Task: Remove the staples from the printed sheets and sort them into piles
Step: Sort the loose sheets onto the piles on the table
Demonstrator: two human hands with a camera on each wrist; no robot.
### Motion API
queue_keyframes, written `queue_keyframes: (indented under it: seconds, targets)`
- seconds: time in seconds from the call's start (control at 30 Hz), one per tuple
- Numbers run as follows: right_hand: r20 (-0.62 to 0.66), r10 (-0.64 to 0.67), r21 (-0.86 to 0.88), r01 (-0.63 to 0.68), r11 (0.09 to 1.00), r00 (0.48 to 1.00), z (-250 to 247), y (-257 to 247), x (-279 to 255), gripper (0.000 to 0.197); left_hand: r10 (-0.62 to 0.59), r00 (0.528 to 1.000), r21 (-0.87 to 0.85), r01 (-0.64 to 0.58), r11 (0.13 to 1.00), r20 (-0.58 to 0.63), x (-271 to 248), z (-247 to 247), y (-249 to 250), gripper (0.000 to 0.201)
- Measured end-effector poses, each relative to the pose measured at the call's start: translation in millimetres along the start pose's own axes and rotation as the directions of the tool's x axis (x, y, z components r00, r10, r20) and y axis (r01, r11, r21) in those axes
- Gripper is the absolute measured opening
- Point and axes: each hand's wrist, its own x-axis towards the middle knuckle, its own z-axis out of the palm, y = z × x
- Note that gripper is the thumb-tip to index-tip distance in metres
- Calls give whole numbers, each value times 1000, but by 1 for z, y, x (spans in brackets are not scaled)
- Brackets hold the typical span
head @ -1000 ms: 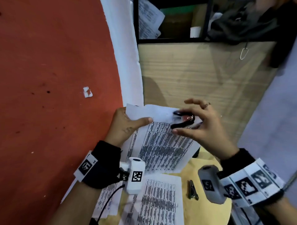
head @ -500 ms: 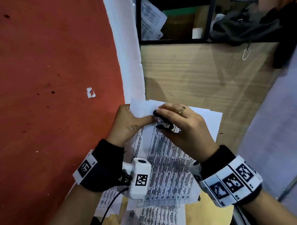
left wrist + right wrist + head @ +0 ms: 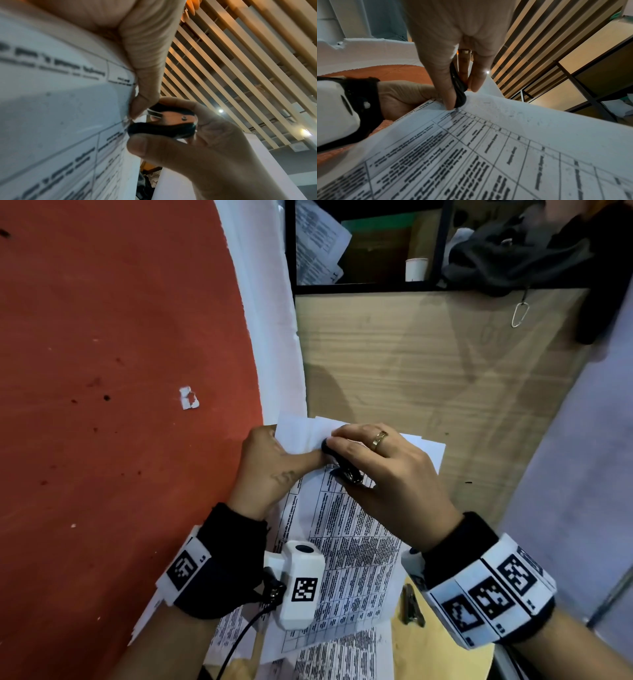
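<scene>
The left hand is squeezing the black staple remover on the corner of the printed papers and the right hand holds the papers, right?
Not quite: the hands are swapped. The right hand squeezes the black staple remover at the corner of the printed paper sheets, while the left hand holds the sheets. The head view shows it, and the left wrist view shows the remover up close.
</scene>
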Motion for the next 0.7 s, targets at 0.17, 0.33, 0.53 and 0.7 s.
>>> queue_keyframes:
  seconds: [0.17, 0.33, 0.53, 0.7]
  targets:
    - [-18, -1, 11, 1, 1000, 1000, 0, 0, -3, 33, -17, 1000, -28, 18, 999, 22, -2, 0, 2, 51]
    - [-12, -2, 23, 2, 1000, 1000, 0, -2, 0, 29, -30, 999, -77, 32, 997, 26, -4, -3, 4, 53]
    - [-4, 8, 20, -8, 1000, 1000, 3, 0, 1, 23, -23, 997, -95, 30, 995, 75, -3, -6, 3, 37]
    - [-10, 26, 65, -25, 998, 1000, 3, 1, 3, 19, -24, 994, -176, 42, 984, 103, -3, -11, 0, 38]
